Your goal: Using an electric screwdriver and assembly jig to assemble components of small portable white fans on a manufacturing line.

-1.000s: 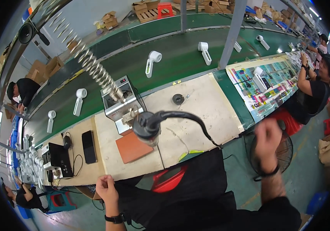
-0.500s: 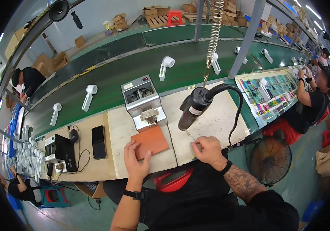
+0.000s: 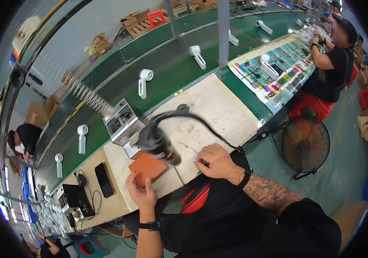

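My left hand (image 3: 141, 193) rests at the near left edge of an orange pad (image 3: 148, 167), thumb and fingers apart. Curled near the table's front edge, my right hand (image 3: 215, 161) is closed; what its fingers hold, if anything, is hard to make out. Between the hands and a little farther off hangs a black electric screwdriver (image 3: 157, 145), tilted and blurred, on a coiled spring (image 3: 90, 98) with a thick black cable. Behind the pad stands a silver screw feeder (image 3: 126, 129), partly hidden by the screwdriver.
White handheld devices with round heads, one of them (image 3: 144, 83), lie along the green conveyor (image 3: 119, 92). A phone (image 3: 104, 179) and a black machine (image 3: 77, 200) are on the left. Right are a floor fan (image 3: 305, 144), a printed mat (image 3: 274, 69) and a seated co-worker (image 3: 336, 60).
The view has turned rightward. The hanging screwdriver has swung left, now in front of the feeder. Both hands keep nearly the same pose, the left still at the pad.
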